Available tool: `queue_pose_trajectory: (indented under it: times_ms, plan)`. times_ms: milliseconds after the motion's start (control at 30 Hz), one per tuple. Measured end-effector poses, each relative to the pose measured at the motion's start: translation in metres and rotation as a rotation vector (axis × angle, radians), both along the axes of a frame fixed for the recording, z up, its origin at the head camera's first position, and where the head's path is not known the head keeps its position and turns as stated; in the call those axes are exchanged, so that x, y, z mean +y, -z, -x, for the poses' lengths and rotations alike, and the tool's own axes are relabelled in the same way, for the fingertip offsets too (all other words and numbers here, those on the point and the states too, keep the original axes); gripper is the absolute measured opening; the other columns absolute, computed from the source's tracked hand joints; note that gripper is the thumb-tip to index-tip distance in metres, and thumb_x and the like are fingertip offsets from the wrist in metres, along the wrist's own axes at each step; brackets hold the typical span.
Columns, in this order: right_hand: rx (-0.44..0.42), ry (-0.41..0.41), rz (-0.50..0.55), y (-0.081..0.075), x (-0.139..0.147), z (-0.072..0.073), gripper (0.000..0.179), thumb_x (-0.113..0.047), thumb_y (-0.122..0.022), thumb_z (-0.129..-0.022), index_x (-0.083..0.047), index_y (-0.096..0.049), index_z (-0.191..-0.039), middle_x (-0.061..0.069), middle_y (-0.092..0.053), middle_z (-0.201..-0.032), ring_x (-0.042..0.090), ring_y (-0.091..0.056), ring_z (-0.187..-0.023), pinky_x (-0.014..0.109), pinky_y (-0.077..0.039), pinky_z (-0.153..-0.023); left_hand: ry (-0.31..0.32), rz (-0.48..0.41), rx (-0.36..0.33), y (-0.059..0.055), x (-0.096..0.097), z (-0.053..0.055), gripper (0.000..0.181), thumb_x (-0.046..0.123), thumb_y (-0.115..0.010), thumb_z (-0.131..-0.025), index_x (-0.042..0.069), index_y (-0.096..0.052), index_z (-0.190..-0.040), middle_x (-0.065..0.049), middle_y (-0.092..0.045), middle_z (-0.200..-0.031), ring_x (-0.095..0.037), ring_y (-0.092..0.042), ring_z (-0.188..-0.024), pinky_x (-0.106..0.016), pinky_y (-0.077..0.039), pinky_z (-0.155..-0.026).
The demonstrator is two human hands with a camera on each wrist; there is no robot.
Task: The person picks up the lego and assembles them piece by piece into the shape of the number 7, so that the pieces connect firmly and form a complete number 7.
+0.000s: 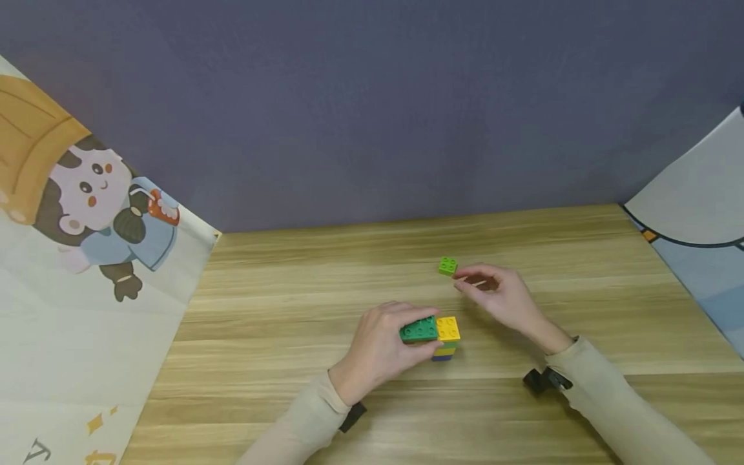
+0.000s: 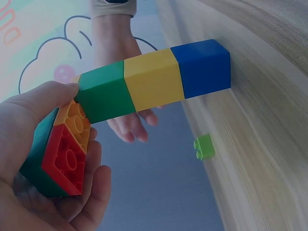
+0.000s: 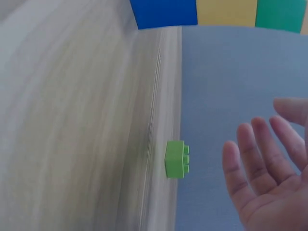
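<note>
My left hand [image 1: 374,342] grips the overhanging top of a toy brick tower, thumb on one side and fingers on the other. From the base up, the tower has a blue brick [image 2: 206,69], a yellow brick [image 2: 153,79] and a green brick [image 2: 106,92]. Above these, a red brick [image 2: 65,161] juts out beside an orange piece [image 2: 77,120]. A dark green brick [image 1: 420,331] and a yellow-topped brick [image 1: 447,328] form the top. My right hand [image 1: 502,297] holds nothing, its fingers loosely bent and thumb apart, close beside a small lime green brick [image 1: 447,265] standing studs up.
The wood-grain table [image 1: 279,361] meets a dark blue-grey panel [image 1: 372,116] at its far edge. Printed cartoon sheets [image 1: 75,310] border the left and right sides. Black wrist mounts [image 1: 546,381] sit under both sleeves.
</note>
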State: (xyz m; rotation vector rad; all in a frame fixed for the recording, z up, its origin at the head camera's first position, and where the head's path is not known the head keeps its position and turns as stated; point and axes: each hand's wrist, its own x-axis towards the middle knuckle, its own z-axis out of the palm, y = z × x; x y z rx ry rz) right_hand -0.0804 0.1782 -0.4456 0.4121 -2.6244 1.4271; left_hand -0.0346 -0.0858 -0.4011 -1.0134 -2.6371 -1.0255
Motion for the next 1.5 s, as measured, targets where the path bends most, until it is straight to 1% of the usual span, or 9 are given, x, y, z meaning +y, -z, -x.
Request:
queue_pose_trajectory:
  times_ms: [167, 267, 400, 567, 767, 933, 1100, 1300, 1500]
  plan:
    - [-0.051, 0.024, -0.021, 0.001, 0.002, 0.015, 0.03, -0.021, -0.074, -0.102, -0.004, -0.076, -0.126, 0.012, -0.079, -0.119, 0.027, -0.076, -0.102, 0.022, -0.061, -0.082, -0.01, -0.001, -0.007, 0.0, 0.002, 0.002, 0.045, 0.028, -0.094, -0.082, 0.018, -0.081, -0.123, -0.001, -0.083, -0.109, -0.014, -0.074, -0.091, -0.017, -0.052, -0.071]
    - [-0.078, 0.028, -0.032, 0.004, 0.004, 0.023, 0.033, -0.022, -0.074, -0.102, -0.004, -0.074, -0.129, 0.015, -0.078, -0.124, 0.03, -0.076, -0.105, 0.03, -0.064, -0.084, -0.01, -0.002, -0.005, 0.0, 0.003, 0.004, 0.045, 0.029, -0.094, -0.082, 0.018, -0.081, -0.123, -0.001, -0.083, -0.11, -0.014, -0.075, -0.091, -0.018, -0.053, -0.071]
    - [-0.096, 0.024, -0.047, 0.007, 0.007, 0.033, 0.034, -0.02, -0.074, -0.101, -0.004, -0.072, -0.131, 0.018, -0.075, -0.129, 0.034, -0.076, -0.106, 0.046, -0.065, -0.087, -0.007, -0.007, -0.005, 0.0, 0.004, 0.007, 0.045, 0.028, -0.094, -0.082, 0.017, -0.081, -0.123, -0.001, -0.083, -0.112, -0.015, -0.076, -0.095, -0.021, -0.057, -0.075]
    - [-0.116, 0.025, -0.056, 0.013, 0.01, 0.044, 0.038, -0.019, -0.073, -0.102, -0.003, -0.07, -0.135, 0.021, -0.073, -0.134, 0.038, -0.075, -0.11, 0.054, -0.063, -0.09, -0.005, -0.005, -0.013, 0.001, 0.006, 0.01, 0.044, 0.028, -0.094, -0.083, 0.017, -0.081, -0.124, -0.001, -0.083, -0.112, -0.016, -0.076, -0.095, -0.022, -0.058, -0.076]
    - [-0.179, 0.052, -0.038, 0.017, 0.008, 0.057, 0.045, -0.028, -0.071, -0.103, -0.006, -0.065, -0.142, 0.02, -0.069, -0.141, 0.039, -0.073, -0.118, 0.055, -0.061, -0.094, -0.012, -0.014, -0.037, 0.0, 0.004, 0.009, 0.044, 0.027, -0.093, -0.083, 0.018, -0.081, -0.124, -0.001, -0.082, -0.114, -0.016, -0.076, -0.098, -0.023, -0.058, -0.078]
    - [-0.215, 0.061, -0.03, 0.02, 0.005, 0.066, 0.047, -0.025, -0.071, -0.102, -0.006, -0.063, -0.145, 0.019, -0.066, -0.146, 0.04, -0.071, -0.12, 0.057, -0.06, -0.096, -0.019, -0.015, -0.034, 0.0, 0.004, 0.009, 0.044, 0.027, -0.093, -0.083, 0.017, -0.081, -0.124, -0.002, -0.082, -0.111, -0.015, -0.075, -0.093, -0.021, -0.055, -0.074]
    - [-0.261, 0.058, -0.018, 0.027, 0.004, 0.072, 0.051, -0.025, -0.072, -0.101, -0.006, -0.06, -0.147, 0.019, -0.064, -0.148, 0.04, -0.07, -0.121, 0.055, -0.06, -0.099, -0.021, -0.021, -0.032, 0.001, 0.006, 0.01, 0.044, 0.027, -0.094, -0.082, 0.017, -0.081, -0.123, -0.002, -0.082, -0.111, -0.015, -0.075, -0.093, -0.021, -0.056, -0.074]
    - [-0.285, 0.077, -0.005, 0.034, 0.003, 0.072, 0.051, -0.026, -0.073, -0.101, -0.007, -0.061, -0.146, 0.018, -0.064, -0.148, 0.039, -0.07, -0.12, 0.051, -0.061, -0.098, -0.015, -0.024, -0.036, 0.002, 0.005, 0.008, 0.044, 0.027, -0.094, -0.082, 0.017, -0.081, -0.123, -0.001, -0.083, -0.112, -0.015, -0.076, -0.096, -0.023, -0.057, -0.077]
    - [-0.264, 0.076, -0.02, 0.038, -0.003, 0.066, 0.049, -0.023, -0.075, -0.1, -0.006, -0.063, -0.143, 0.019, -0.066, -0.144, 0.038, -0.071, -0.117, 0.047, -0.062, -0.095, -0.006, -0.025, -0.05, 0.002, 0.001, 0.003, 0.043, 0.027, -0.093, -0.083, 0.017, -0.081, -0.123, -0.001, -0.082, -0.112, -0.015, -0.076, -0.095, -0.022, -0.056, -0.076]
